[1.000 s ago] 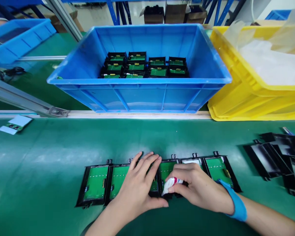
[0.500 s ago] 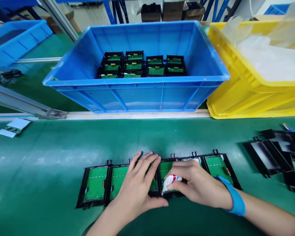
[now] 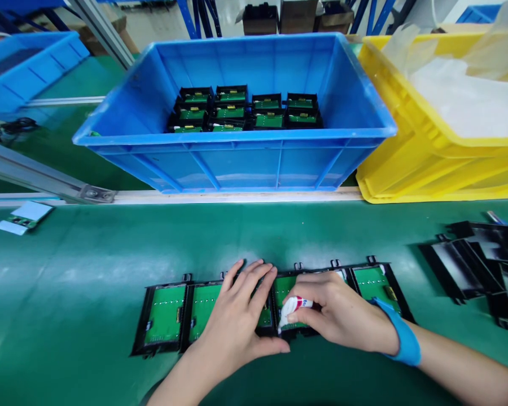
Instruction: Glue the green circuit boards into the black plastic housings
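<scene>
While left hand (image 3: 237, 321) steadies boards (image 3: 166, 313) | right hand (image 3: 342, 313) — tube (image 3: 291, 309), print unreadable

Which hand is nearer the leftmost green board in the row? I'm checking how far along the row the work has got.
Left. The left hand lies flat on the second board, next to the leftmost green board. The right hand, gripping a small white tube, is further right.

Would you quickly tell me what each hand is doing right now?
Left hand: open, flat on the boards.
Right hand: closed on a small tube, tip at a board.
</scene>
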Available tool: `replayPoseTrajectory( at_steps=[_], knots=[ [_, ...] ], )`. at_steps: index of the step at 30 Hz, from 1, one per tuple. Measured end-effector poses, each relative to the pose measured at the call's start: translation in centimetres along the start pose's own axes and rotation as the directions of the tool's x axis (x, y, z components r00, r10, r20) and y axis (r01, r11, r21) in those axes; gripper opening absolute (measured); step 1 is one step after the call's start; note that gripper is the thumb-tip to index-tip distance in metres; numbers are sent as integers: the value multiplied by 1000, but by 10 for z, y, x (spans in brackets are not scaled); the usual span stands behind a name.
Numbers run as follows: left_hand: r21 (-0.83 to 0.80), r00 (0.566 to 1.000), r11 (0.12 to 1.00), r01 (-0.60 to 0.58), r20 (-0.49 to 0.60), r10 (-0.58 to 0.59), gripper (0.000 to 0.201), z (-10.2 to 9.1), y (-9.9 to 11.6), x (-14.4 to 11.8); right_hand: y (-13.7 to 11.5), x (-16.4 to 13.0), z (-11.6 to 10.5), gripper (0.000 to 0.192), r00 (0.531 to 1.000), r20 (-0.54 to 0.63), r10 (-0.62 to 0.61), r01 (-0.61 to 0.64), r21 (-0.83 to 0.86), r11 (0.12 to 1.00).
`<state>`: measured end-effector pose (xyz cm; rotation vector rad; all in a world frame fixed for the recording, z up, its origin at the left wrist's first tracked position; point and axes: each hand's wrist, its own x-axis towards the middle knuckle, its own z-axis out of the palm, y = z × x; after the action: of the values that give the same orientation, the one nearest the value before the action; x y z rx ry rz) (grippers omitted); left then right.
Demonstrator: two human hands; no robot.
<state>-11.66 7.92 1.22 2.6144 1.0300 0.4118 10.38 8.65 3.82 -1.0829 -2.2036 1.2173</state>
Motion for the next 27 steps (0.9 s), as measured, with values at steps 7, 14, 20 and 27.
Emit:
replayPoseTrajectory(
  at_steps=[7, 14, 20, 27],
  knots=[
    [0, 1000, 1000, -11, -22, 11, 106, -1, 1, 0, 0, 1, -1, 23, 1000, 15, -3, 3, 6, 1000],
    [2, 999, 1000, -11, -30, 11, 108, -1, 1, 0, 1, 2, -1, 18, 1000, 6, 6, -6, 41, 999],
    [3, 999, 1000, -20, -35, 20, 108, 0, 0, -1, 1, 3, -2, 13, 1000, 6, 9, -9, 62, 998],
    [5, 1000, 1000, -9, -16, 9, 105, -1, 0, 0, 1, 2, -3, 17, 1000, 5, -11, 11, 24, 1000]
  ],
)
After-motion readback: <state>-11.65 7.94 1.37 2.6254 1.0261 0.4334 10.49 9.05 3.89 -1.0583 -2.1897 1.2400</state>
